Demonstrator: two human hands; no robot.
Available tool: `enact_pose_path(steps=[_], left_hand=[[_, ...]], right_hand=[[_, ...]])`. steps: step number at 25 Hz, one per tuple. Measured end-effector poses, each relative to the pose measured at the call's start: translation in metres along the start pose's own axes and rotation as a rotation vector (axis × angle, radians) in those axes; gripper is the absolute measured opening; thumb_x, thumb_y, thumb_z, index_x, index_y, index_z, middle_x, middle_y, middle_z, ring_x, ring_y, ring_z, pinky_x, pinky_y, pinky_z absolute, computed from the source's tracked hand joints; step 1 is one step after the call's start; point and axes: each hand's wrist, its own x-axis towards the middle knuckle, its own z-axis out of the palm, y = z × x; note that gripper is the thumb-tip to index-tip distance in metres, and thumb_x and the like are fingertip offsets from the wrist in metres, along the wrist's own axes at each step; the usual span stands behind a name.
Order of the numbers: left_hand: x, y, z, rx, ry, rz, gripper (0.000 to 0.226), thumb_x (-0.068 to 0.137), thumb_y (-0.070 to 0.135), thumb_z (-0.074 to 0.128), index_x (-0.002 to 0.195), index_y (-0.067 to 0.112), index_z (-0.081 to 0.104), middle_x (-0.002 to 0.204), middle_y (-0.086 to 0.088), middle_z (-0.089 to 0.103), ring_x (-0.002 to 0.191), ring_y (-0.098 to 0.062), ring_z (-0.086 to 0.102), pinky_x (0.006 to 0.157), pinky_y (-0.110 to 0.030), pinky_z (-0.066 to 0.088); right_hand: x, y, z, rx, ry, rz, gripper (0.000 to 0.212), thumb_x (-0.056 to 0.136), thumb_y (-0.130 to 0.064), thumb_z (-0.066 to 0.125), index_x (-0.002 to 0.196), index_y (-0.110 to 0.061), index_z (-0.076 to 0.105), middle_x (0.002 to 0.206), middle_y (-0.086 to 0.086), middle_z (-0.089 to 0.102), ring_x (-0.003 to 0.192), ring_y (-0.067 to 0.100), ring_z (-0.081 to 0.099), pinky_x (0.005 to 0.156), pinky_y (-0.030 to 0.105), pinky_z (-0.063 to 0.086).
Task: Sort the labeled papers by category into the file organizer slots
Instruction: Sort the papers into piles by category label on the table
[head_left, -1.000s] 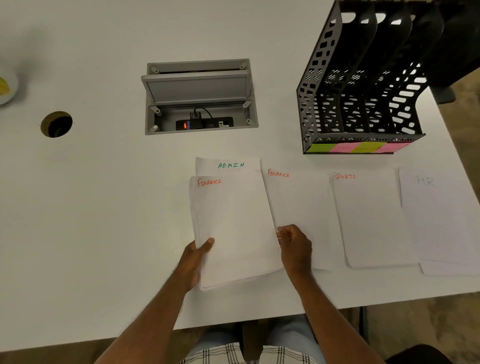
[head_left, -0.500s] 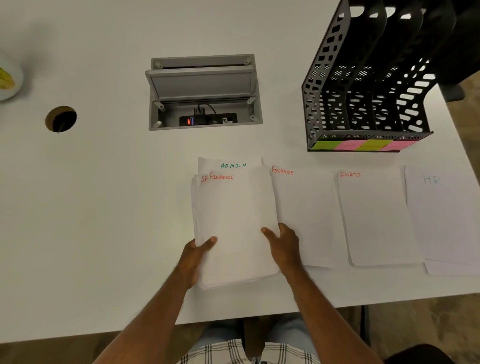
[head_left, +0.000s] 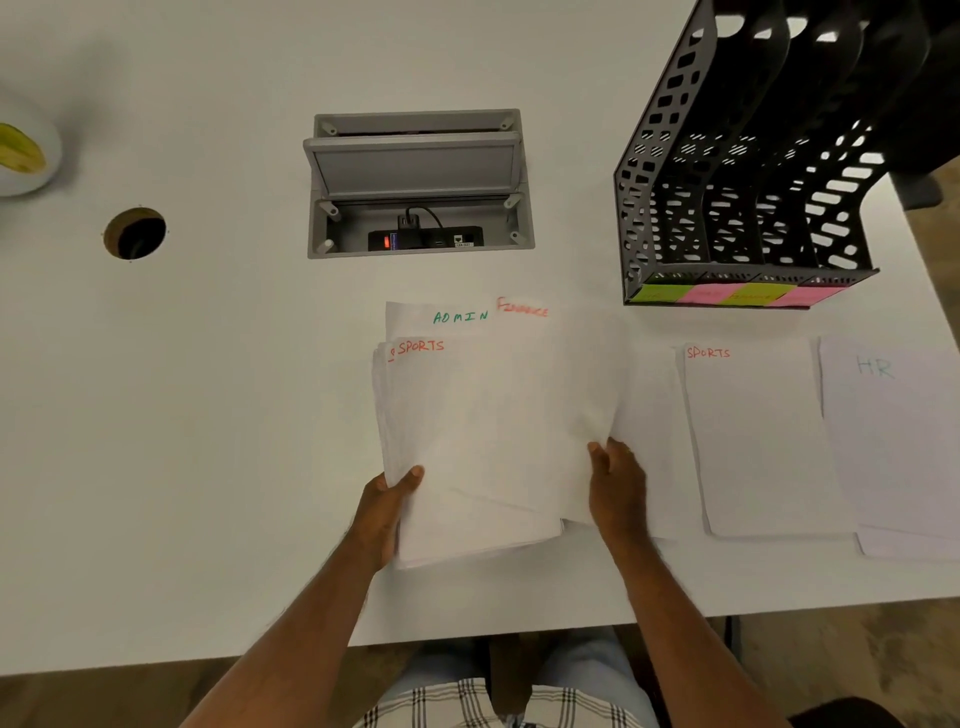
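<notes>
White table (head_left: 208, 415) fills the frame. Upper right: black perforated plastic file organizer (head_left: 753, 171) with upright slots, all empty as far as visible, coloured sticky labels along its front lip. Upper centre: grey cable box with raised lid (head_left: 415, 182), well apart from the papers.

Lower right: a white pile headed SPORTS (head_left: 753, 441) and, at the frame edge, a white pile headed HR (head_left: 893, 441), side by side and just overlapping.

Centre: unsorted stack of white sheets (head_left: 457, 467), top sheet now reading SPORTS. One second ago that stack showed FINANCE on top. That white FINANCE sheet (head_left: 561, 405) is now off the stack, blurred, carried rightward, over where the FINANCE pile lay before; that pile is mostly covered. A white sheet headed ADMIN (head_left: 447, 316) lies under the stack's far edge.

Left hand (head_left: 387, 509): thumb pressed on top of the stack's lower left corner, fingers hidden beneath. Right hand (head_left: 615, 483): fingers together, curled over the moving sheet's lower right edge, pinching it; thumb not visible.

Judgement: pre-sorting on the table is under way; nothing filed yet. Next sheet belongs on the SPORTS pile.
</notes>
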Motion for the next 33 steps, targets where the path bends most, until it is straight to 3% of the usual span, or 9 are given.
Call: enact_pose_path(steps=[4,7,12,15,18,20,23,27,33], left_hand=[[-0.001,0.010,-0.012,-0.012,0.040,0.015,0.034,0.094,0.020,0.068,0.123,0.004,0.066,0.114,-0.018,0.074,0.101,-0.034,0.072,0.085,-0.045,0.059],[-0.004,0.014,-0.027,0.004,0.039,0.038,0.038,0.095,0.021,0.066,0.129,0.002,0.062,0.121,-0.020,0.072,0.112,-0.039,0.068,0.096,-0.050,0.054],[-0.004,0.018,-0.046,0.047,0.060,0.054,0.041,0.096,0.022,0.065,0.131,0.002,0.061,0.123,-0.021,0.070,0.115,-0.040,0.066,0.102,-0.052,0.050],[-0.005,0.018,-0.041,0.056,0.035,0.043,0.039,0.096,0.021,0.064,0.129,0.002,0.062,0.122,-0.021,0.071,0.113,-0.040,0.067,0.100,-0.051,0.051],[-0.007,0.019,-0.017,0.065,-0.020,0.037,0.037,0.095,0.021,0.065,0.127,0.001,0.063,0.119,-0.022,0.072,0.110,-0.040,0.068,0.094,-0.049,0.054],[-0.007,0.017,0.006,0.079,-0.070,0.039,0.037,0.095,0.020,0.066,0.126,0.000,0.063,0.118,-0.022,0.072,0.110,-0.041,0.069,0.096,-0.052,0.054],[-0.005,0.013,0.041,0.111,-0.134,0.049,0.037,0.092,0.020,0.070,0.122,-0.001,0.066,0.115,-0.022,0.074,0.107,-0.040,0.071,0.094,-0.051,0.056],[-0.002,0.010,0.074,0.139,-0.167,0.038,0.039,0.085,0.025,0.078,0.117,0.004,0.070,0.110,-0.019,0.077,0.101,-0.036,0.074,0.090,-0.048,0.059],[-0.002,-0.002,0.104,0.129,-0.185,0.007,0.034,0.089,0.025,0.074,0.117,0.006,0.069,0.110,-0.017,0.077,0.099,-0.033,0.075,0.079,-0.039,0.062]], right_hand=[[0.014,0.023,-0.041,-0.119,0.137,-0.072,0.042,0.103,-0.033,0.050,0.138,-0.011,0.045,0.132,0.016,0.062,0.124,0.032,0.058,0.101,0.043,0.048],[0.017,0.042,-0.053,-0.272,0.152,-0.105,0.046,0.100,-0.031,0.054,0.139,-0.011,0.040,0.127,0.022,0.064,0.116,0.039,0.063,0.094,0.049,0.053],[0.019,0.049,-0.059,-0.383,0.054,-0.066,0.068,0.093,-0.026,0.067,0.150,-0.016,0.031,0.127,0.015,0.063,0.115,0.033,0.063,0.087,0.048,0.057],[0.023,0.038,-0.060,-0.521,0.157,-0.048,0.081,0.085,-0.027,0.076,0.151,-0.012,0.031,0.130,0.018,0.056,0.117,0.036,0.055,0.086,0.049,0.055],[0.019,0.016,-0.048,-0.290,0.189,-0.097,0.057,0.090,-0.032,0.070,0.140,-0.015,0.046,0.126,0.011,0.057,0.110,0.025,0.057,0.088,0.041,0.055],[0.014,-0.007,-0.034,0.001,-0.028,0.042,0.040,0.094,-0.045,0.062,0.126,-0.023,0.056,0.118,0.002,0.064,0.098,0.017,0.064,0.088,0.037,0.055],[0.008,-0.023,-0.019,0.177,-0.225,0.232,0.051,0.082,-0.053,0.074,0.120,-0.025,0.053,0.105,-0.007,0.067,0.092,0.014,0.067,0.084,0.035,0.057],[0.010,-0.011,-0.031,0.077,-0.006,0.197,0.031,0.078,-0.029,0.083,0.091,-0.023,0.055,0.079,-0.010,0.062,0.069,0.001,0.058,0.056,0.011,0.041],[0.019,0.015,-0.060,0.135,0.067,0.138,0.040,0.095,-0.027,0.065,0.062,-0.020,0.042,0.056,-0.007,0.045,0.050,0.005,0.037,0.052,0.024,0.034]])
